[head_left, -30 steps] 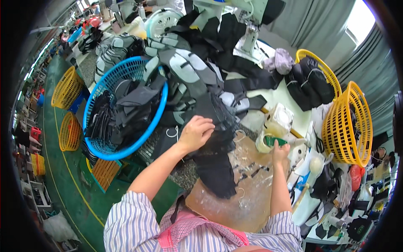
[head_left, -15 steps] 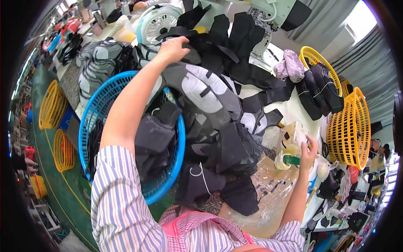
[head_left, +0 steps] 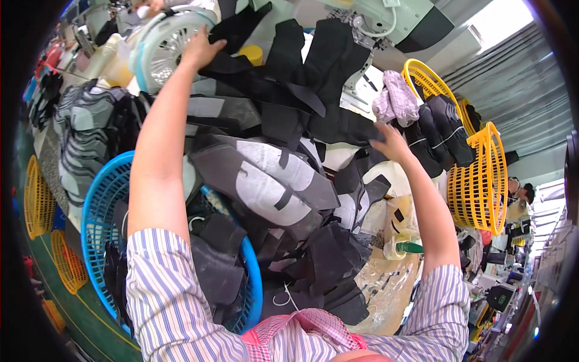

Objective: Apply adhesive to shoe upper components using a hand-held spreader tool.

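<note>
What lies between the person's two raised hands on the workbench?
In the head view, a heap of black fabric pieces fills the stretch between the left hand, up by the white fan, and the right hand. No bare table shows there.

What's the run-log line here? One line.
left hand: reaching, on black fabric pieces by small fan | right hand: on same pile | blue basket: lower left

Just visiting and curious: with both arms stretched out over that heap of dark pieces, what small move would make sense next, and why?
Probably closing the left hand on the black cut pieces under it and drawing them back. That hand lies at the far top of the pile beside the small white fan, while the right hand touches black pieces near the yellow basket. Neither hand visibly holds a piece yet.
</note>
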The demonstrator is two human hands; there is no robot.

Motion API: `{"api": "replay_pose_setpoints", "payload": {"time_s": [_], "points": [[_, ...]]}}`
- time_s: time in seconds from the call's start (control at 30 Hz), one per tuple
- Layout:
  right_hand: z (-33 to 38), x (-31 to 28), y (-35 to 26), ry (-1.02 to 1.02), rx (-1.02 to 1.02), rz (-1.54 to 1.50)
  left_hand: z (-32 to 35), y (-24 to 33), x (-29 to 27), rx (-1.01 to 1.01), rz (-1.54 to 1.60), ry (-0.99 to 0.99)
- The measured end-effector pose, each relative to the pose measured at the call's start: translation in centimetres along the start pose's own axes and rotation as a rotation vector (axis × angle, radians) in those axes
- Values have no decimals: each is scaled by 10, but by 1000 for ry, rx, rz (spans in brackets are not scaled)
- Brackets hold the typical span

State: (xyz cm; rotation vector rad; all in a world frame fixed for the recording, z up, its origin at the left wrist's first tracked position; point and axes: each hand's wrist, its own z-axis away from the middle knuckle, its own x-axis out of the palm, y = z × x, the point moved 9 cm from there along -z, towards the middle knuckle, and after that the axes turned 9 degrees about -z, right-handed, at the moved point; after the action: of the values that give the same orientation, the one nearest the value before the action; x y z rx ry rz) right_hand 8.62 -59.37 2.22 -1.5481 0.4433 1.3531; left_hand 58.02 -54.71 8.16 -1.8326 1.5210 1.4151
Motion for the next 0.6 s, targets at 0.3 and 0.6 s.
{"api": "replay_pose_setpoints", "payload": {"time_s": [0.3, 0.6], "points": [[-100, 39, -26, 302, 93, -693, 3, 9, 13, -52, 128, -89], [-108, 69, -60, 613, 84, -833, 51, 58, -31, 220, 6, -189]]}}
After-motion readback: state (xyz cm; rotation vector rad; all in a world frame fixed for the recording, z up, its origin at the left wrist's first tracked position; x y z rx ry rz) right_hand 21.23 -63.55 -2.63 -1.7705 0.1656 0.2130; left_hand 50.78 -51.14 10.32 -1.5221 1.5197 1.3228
